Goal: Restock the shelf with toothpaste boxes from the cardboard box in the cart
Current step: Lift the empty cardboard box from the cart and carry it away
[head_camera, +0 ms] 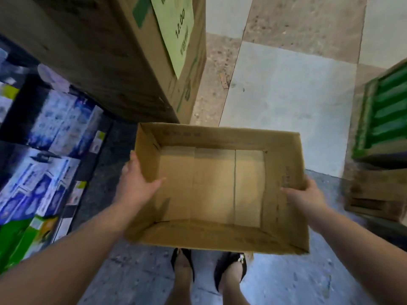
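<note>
a tall closed carton fills the upper left, its near corner just beyond the far left corner of the held box. pale tiled floor lies open ahead, between that carton and a tray of green packs stacked at the right edge. on the left a dark shelf carries rows of blue-and-white toothpaste boxes, too blurred to read. the open cardboard box hangs level over the floor in front of the person, its bare brown bottom showing, its left wall near the shelf edge but apart from it. the left hand clasps the left wall, thumb inside, fingers outside. the right hand clasps the right wall, thumb laid inside, fingers curled round the outside. black sandals show below the box's near wall.
</note>
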### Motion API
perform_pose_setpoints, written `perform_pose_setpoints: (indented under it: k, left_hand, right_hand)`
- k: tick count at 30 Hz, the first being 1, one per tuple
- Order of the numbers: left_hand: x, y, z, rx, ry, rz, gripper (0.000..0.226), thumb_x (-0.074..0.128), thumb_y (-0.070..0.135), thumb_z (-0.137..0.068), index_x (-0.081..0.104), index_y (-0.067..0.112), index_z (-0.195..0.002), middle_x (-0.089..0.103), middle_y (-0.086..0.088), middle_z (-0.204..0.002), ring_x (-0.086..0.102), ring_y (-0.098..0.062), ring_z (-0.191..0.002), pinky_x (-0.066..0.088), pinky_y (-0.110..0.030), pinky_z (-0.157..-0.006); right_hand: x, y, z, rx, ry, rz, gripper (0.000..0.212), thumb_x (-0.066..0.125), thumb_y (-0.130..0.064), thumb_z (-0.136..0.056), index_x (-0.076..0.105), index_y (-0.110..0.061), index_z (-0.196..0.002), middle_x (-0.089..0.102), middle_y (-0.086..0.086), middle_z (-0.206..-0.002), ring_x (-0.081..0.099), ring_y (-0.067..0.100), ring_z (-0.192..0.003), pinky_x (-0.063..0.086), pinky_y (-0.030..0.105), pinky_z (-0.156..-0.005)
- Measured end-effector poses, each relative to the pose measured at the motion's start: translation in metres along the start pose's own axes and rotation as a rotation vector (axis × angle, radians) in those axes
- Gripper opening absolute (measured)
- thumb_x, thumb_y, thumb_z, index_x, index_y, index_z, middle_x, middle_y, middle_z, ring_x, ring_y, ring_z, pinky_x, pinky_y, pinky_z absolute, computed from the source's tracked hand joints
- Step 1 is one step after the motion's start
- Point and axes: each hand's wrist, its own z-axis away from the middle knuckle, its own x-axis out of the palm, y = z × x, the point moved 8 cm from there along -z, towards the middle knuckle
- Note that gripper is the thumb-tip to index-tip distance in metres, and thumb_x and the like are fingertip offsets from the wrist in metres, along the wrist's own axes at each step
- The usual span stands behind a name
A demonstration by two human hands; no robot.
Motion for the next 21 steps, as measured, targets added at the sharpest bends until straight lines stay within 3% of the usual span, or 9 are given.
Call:
perform_pose_setpoints:
  k: [2, 8, 21]
  left_hand:
    - [0.028, -0.006, -0.031, 0.012, -0.018, -0.004, 0.105, 0.072, 0.039, -0.074, -0.001, 0.024, -0.148, 0.023, -0.014, -0.151, 0.034, -0.037, -0.134, 0.034, -0.048, -0.107]
    - [0.114, -0.017, -0.108, 0.035, -0.154, -0.025, 0.105, 0.074, 0.038, -0.072, 0.001, 0.028, -0.147, 0.025, -0.012, -0.152, 0.036, -0.034, -0.133, 0.036, -0.051, -0.108]
    - [0.207, -0.010, -0.183, 0.073, -0.209, -0.074, 0.109, 0.073, 0.036, -0.074, -0.006, 0.026, -0.147, 0.019, -0.012, -0.154, 0.033, -0.035, -0.135, 0.034, -0.047, -0.107]
  right_hand:
    - [0.026, 0.018, -0.033, 0.042, -0.029, -0.024, 0.055, 0.063, -0.011, -0.082, 0.037, -0.011, -0.131, 0.055, 0.015, -0.118, 0.053, 0.030, -0.093, 0.046, 0.042, -0.080]
    - [0.075, 0.067, -0.119, 0.173, -0.073, 0.008, 0.050, 0.063, -0.018, -0.082, 0.041, -0.017, -0.127, 0.057, 0.012, -0.117, 0.058, 0.035, -0.102, 0.050, 0.056, -0.089]
    - [0.102, 0.112, -0.213, 0.227, 0.011, -0.036, 0.055, 0.066, -0.014, -0.079, 0.040, -0.014, -0.128, 0.058, 0.016, -0.118, 0.059, 0.037, -0.103, 0.049, 0.051, -0.088]
